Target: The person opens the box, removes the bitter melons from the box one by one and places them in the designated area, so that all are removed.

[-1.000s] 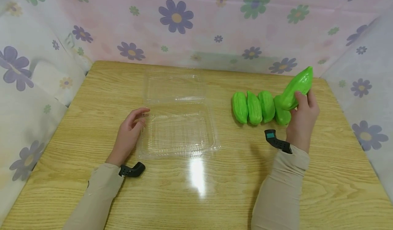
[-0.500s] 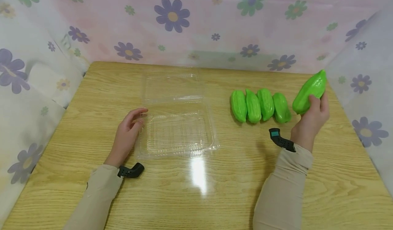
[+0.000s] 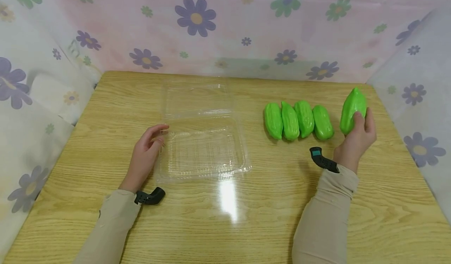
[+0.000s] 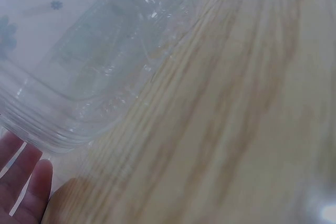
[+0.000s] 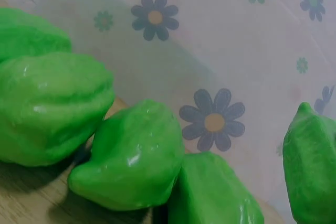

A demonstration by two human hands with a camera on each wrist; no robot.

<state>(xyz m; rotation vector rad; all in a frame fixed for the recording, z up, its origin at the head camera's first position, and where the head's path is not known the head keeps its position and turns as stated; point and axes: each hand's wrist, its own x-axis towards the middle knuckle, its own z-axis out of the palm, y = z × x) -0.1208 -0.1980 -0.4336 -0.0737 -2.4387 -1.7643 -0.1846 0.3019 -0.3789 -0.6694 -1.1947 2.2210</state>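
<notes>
At the right side of the table, my right hand [image 3: 357, 138] grips a glossy green papaya-shaped fruit [image 3: 351, 109], thumb on its near face and the pointed tip up. That fruit also shows at the right edge of the right wrist view, its tip [image 5: 304, 109] upward. Just left of it, several similar green fruits [image 3: 291, 122] lie side by side in a row. A clear plastic clamshell box [image 3: 243, 154] lies with its lid [image 3: 197, 97] folded back. Beside the box's left wall rests my left hand [image 3: 144, 154], its relaxed fingers [image 4: 38, 187] right at the rim and holding nothing.
Wood-grain table [image 3: 267, 221] spreads under everything, with a bright reflection in front of the box. A flower-printed curtain [image 3: 225, 29] stands behind the table's back edge, and similar cloth hangs at both sides.
My right hand has carried the gripped fruit rightward, away from the end fruit of the row, then turned it more upright and slightly lower. My left hand has stayed by the box.
</notes>
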